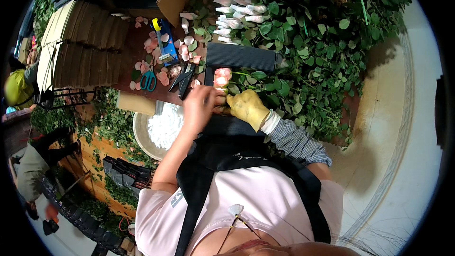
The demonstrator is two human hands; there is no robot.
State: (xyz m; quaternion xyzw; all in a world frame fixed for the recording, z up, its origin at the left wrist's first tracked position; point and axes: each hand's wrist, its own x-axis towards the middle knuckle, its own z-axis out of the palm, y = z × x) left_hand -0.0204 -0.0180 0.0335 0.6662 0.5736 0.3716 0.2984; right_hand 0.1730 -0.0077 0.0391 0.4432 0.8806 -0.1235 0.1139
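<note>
Both hands — bare left hand [201, 106], yellow-gloved right hand [246, 106] — clasped around pink rose [222, 77].

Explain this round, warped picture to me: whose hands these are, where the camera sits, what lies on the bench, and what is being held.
One picture, from a wide fisheye camera on a person's head, looking down; hence the bent edges and the chest below. No machine: two hands. The bare left hand and the yellow-gloved right hand meet at a pink rose just below its bloom, over a dark ribbed mat. On the bench lie loose pink petals, teal-handled scissors, black pruning shears, and a bowl of white bits. Leafy rose stems are piled to the right, with netted buds at the top.
</note>
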